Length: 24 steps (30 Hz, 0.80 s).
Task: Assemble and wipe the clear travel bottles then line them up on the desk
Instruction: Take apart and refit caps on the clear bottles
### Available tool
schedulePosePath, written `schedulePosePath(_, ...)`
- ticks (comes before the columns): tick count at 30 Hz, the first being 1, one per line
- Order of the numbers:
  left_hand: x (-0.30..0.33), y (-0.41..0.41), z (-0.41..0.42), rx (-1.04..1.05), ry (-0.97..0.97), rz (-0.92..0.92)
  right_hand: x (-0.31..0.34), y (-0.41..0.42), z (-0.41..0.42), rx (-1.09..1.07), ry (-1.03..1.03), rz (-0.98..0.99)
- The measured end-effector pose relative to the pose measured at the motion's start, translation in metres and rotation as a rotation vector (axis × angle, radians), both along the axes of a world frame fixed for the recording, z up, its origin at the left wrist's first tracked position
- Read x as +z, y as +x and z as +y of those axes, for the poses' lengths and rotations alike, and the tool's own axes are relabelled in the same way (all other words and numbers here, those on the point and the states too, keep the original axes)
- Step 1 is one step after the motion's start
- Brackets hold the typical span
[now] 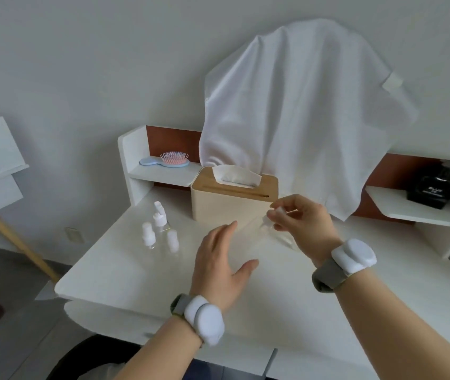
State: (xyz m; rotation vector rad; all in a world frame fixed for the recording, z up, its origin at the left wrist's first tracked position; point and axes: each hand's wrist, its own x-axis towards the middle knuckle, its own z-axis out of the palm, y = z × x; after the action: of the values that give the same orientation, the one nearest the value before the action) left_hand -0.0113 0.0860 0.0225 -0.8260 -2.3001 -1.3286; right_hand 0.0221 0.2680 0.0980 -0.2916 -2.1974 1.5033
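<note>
Four clear travel bottles (pixel 160 229) with white pump or spray tops stand upright in a tight cluster on the left part of the white desk (pixel 125 272), in front and to the left of the tissue box (pixel 229 198). A further clear bottle (pixel 278 234) is raised above the desk centre, tilted; its body is faint against the surface. The right hand (pixel 298 218) pinches the white cap (pixel 280 211) at this bottle's top between thumb and fingertips. The left hand (pixel 224 264) is released, fingers straight and spread, just beside the bottle; contact cannot be determined. Both wrists carry white devices.
</note>
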Motion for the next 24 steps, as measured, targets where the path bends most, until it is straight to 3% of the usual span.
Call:
schedulePosePath(7,-0.010,-0.023,0.020,-0.174,0.043,-0.242,-0.038,0.020,0.007,-0.046,-0.382,0.034)
schedulePosePath(15,-0.018,-0.034,0.020,-0.228,0.048,-0.266,-0.067,0.020,0.007,-0.057,-0.327,-0.170)
schedulePosePath(20,-0.020,-0.033,0.018,-0.275,0.024,-0.284,-0.080,0.020,0.004,-0.054,-0.395,-0.135)
schedulePosePath(24,-0.024,-0.033,0.019,-0.324,0.008,-0.328,-0.088,0.019,0.010,-0.069,-0.316,-0.087)
